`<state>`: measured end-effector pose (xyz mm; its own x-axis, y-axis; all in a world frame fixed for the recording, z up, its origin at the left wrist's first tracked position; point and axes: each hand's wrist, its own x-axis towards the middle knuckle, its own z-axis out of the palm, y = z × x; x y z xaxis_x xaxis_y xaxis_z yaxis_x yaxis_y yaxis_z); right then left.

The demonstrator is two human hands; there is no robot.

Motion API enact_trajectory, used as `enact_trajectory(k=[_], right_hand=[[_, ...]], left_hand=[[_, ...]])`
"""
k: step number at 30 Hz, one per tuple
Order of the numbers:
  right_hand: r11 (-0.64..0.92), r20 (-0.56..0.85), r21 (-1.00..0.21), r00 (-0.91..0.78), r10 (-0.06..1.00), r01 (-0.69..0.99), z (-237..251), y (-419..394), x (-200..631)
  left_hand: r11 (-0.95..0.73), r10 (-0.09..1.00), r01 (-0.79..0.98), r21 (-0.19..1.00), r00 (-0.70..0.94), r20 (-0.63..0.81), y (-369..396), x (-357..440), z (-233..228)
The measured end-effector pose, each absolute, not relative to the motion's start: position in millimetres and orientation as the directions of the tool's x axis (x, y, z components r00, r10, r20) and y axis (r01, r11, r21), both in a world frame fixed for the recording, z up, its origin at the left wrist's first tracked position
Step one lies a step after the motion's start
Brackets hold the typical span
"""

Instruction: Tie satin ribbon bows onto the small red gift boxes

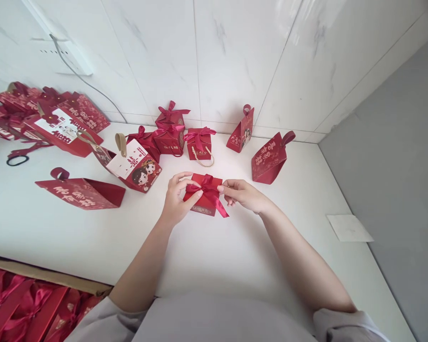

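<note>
A small red gift box (204, 208) sits on the white tabletop in front of me, with a crimson ribbon (209, 186) tied in a bow on its lid. One ribbon tail hangs over the front right corner. My left hand (178, 197) is at the box's left side, thumb and index finger closed on the left part of the bow. From the right, my right hand (243, 194) pinches the other side of the bow between thumb and fingertips. The box stays on the table between both hands.
Behind stand several finished red boxes with bows, one with a rope handle (209, 164). Triangular red boxes (269, 159) stand right; more (87, 194) lie left near scissors (17, 159). A carton (89, 285) of ribboned boxes is at lower left. A white card (347, 228) lies right.
</note>
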<state>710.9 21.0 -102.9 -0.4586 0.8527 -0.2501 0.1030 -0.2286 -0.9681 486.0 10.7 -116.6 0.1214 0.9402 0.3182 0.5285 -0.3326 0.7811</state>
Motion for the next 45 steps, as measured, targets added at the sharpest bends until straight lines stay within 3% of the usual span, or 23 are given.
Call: enact_trajectory(k=[6,16,22,27,30,33,36,40,42,45], right_hand=[[-0.025,-0.023,-1.000,-0.481,0.877,0.003,-91,14,714],[0.275,0.097,-0.908,-0.480,0.872,0.316,-73,9,732],[0.337,0.046,-0.858,-0.593,0.804,0.389,-65,8,741],[0.206,-0.182,-0.837,-0.612,0.770,0.507,-67,12,752],[0.171,-0.236,-0.819,-0.594,0.769,0.548,-72,15,754],[0.080,-0.212,-0.870,-0.513,0.832,0.487,-80,18,748],[-0.071,-0.247,-0.920,-0.431,0.868,0.385,-91,21,735],[-0.237,-0.357,-0.932,-0.580,0.732,0.274,-99,22,720],[-0.268,-0.347,-0.937,-0.652,0.674,0.222,-99,21,716],[-0.230,-0.282,-0.959,-0.679,0.678,0.169,-99,20,716]], left_hand=[[-0.306,0.940,0.617,0.725,0.074,0.333,7,497,-113],[-0.308,0.925,0.676,0.669,0.046,0.378,6,504,-118],[-0.295,0.931,0.664,0.686,0.040,0.363,7,504,-119],[-0.267,0.948,0.642,0.719,0.041,0.315,7,501,-117],[-0.270,0.961,0.499,0.823,0.092,0.260,8,494,-116],[-0.248,0.966,0.313,0.917,0.144,0.212,11,485,-116],[-0.220,0.971,0.291,0.931,0.157,0.181,15,477,-116],[-0.181,0.972,0.258,0.949,0.192,0.133,17,474,-118],[-0.171,0.971,0.238,0.956,0.204,0.123,17,473,-120],[-0.152,0.975,0.216,0.965,0.191,0.111,17,474,-121]])
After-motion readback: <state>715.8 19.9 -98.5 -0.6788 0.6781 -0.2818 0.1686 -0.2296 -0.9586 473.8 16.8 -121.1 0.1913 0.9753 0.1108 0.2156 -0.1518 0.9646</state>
